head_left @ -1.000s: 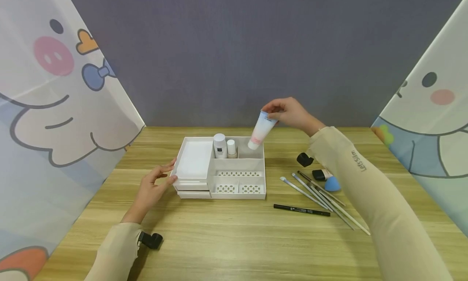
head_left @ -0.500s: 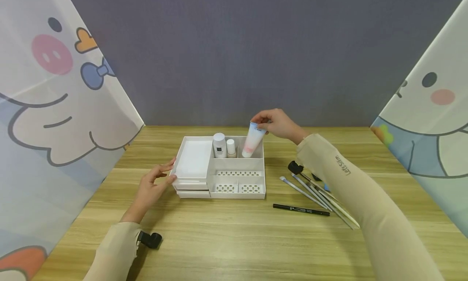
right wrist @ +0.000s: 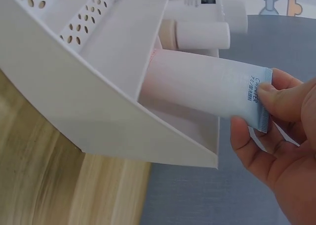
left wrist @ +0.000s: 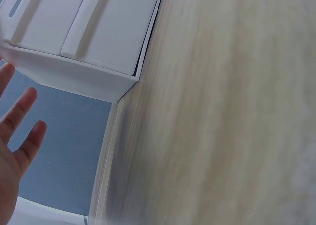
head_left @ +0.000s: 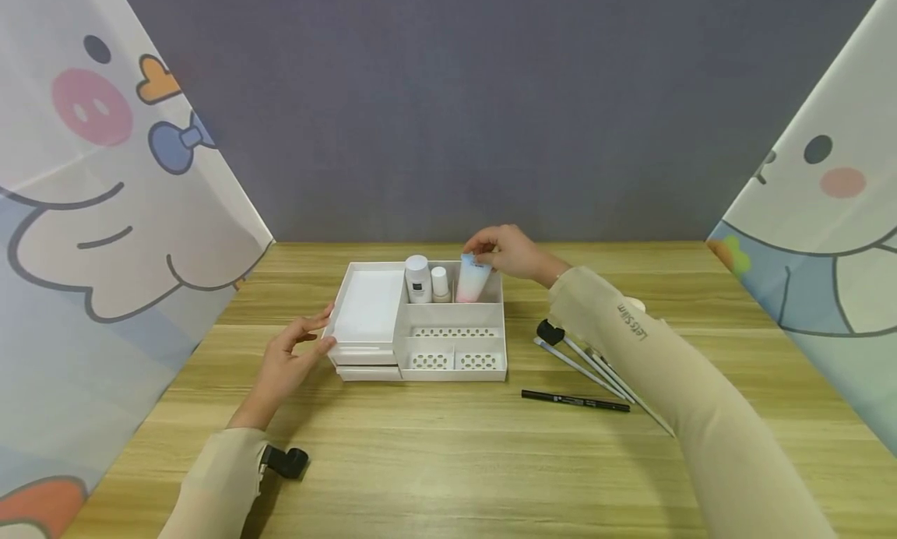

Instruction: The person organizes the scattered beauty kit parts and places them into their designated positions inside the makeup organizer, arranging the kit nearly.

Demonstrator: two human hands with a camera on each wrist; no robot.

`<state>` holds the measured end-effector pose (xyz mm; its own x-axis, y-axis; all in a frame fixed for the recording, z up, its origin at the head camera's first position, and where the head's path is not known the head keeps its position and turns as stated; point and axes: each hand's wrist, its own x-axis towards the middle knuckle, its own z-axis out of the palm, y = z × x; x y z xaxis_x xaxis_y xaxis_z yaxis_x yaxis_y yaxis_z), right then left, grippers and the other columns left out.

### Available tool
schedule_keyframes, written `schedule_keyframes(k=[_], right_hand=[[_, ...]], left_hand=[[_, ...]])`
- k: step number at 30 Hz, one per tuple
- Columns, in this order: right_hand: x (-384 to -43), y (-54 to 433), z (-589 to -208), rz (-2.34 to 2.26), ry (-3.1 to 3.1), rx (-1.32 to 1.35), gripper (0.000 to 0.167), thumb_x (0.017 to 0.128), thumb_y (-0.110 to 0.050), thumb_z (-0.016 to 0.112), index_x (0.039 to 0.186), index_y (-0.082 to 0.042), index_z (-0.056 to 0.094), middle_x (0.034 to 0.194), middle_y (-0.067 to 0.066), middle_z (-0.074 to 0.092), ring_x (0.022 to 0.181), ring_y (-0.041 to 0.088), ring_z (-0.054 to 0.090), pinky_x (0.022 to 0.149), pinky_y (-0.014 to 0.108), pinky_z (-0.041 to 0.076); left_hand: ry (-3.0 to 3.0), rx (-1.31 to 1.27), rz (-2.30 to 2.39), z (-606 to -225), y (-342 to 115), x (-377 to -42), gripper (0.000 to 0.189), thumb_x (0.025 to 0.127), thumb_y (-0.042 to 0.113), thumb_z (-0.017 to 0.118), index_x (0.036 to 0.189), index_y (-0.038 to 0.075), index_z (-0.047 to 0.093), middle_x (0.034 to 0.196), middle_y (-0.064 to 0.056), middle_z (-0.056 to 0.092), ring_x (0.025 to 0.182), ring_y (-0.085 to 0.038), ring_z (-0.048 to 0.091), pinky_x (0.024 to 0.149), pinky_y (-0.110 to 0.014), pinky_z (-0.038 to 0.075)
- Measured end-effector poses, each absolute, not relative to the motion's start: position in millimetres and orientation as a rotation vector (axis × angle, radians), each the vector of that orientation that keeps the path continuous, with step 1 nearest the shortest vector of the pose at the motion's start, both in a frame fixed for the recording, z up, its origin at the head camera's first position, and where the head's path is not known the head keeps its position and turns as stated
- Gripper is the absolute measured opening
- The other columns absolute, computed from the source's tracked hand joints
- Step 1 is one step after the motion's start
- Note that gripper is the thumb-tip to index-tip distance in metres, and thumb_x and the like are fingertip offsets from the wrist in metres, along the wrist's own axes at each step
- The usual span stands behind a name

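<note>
A white desktop organizer with drawers at its left stands on the wooden table. My right hand pinches the flat, pale blue crimped end of a squeeze tube between thumb and fingers. The tube leans slightly, cap end down, inside the back right compartment; its cap is hidden by the compartment wall. Beside it in the back row stand a white bottle and a smaller white-capped bottle. My left hand touches the organizer's left side near the front corner, its fingers extended in the left wrist view.
Right of the organizer lie several makeup brushes, partly hidden under the right sleeve. A black pen lies in front of them. A grey panel rises behind the table, with cartoon-printed cloths at both sides.
My right hand has moved left and down, lowering the tube from above the organizer into the back right compartment. The left hand has stayed at the organizer's side.
</note>
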<state>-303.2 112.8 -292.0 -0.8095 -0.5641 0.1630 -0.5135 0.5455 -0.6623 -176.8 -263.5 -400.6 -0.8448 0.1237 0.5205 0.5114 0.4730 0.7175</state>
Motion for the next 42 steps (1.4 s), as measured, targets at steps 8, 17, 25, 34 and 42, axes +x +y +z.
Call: schedule_keyframes(k=[8,17,25,34,42], right_hand=[[-302.7,106.9,-299.3,-1.075,2.686,-0.98,0.021,0.094,0.002,0.064,0.114,-0.002,0.072,0.107,0.015,0.07,0.092,0.027,0.065,0.068,0.038,0.058],[-302.7,101.2,-310.1,-1.042,2.687,-1.055,0.021,0.093,0.003,0.066,0.112,-0.001,0.073,0.112,0.013,0.071,0.099,0.025,0.065,0.077,0.034,0.055],[-303.4,100.0,-310.6,-1.047,2.672,-1.019,0.021,0.096,0.0,0.063,0.113,-0.004,0.073,0.116,0.01,0.069,0.096,0.022,0.065,0.073,0.032,0.054],[-303.5,102.2,-310.7,-1.148,2.615,-0.922,0.021,0.098,-0.001,0.061,0.115,-0.002,0.072,0.115,0.013,0.07,0.093,0.023,0.065,0.076,0.046,0.056],[-303.8,103.2,-311.6,-1.186,2.607,-0.893,0.02,0.097,-0.002,0.062,0.115,-0.001,0.071,0.114,0.013,0.071,0.095,0.023,0.065,0.075,0.042,0.057]], left_hand=[[-2.314,-0.544,-1.336,-399.2,-263.0,-176.3,0.028,0.088,-0.009,0.069,0.115,-0.003,0.066,0.139,-0.014,0.055,0.12,0.007,0.05,0.088,-0.018,0.043],[-2.315,-0.555,-1.333,-398.3,-262.2,-175.3,0.027,0.088,-0.008,0.069,0.114,-0.003,0.065,0.139,-0.016,0.055,0.12,0.007,0.05,0.087,-0.016,0.044],[-2.343,-0.527,-1.326,-398.4,-262.9,-175.9,0.023,0.091,-0.006,0.067,0.114,-0.002,0.065,0.139,-0.018,0.054,0.12,0.008,0.049,0.087,-0.018,0.044],[-2.332,-0.525,-1.327,-397.7,-261.8,-175.4,0.023,0.09,-0.007,0.067,0.113,-0.004,0.065,0.139,-0.017,0.055,0.119,0.008,0.05,0.087,-0.015,0.043],[-2.32,-0.533,-1.323,-398.5,-262.4,-176.0,0.024,0.089,-0.008,0.068,0.112,-0.003,0.065,0.138,-0.015,0.056,0.119,0.007,0.051,0.086,-0.015,0.044]])
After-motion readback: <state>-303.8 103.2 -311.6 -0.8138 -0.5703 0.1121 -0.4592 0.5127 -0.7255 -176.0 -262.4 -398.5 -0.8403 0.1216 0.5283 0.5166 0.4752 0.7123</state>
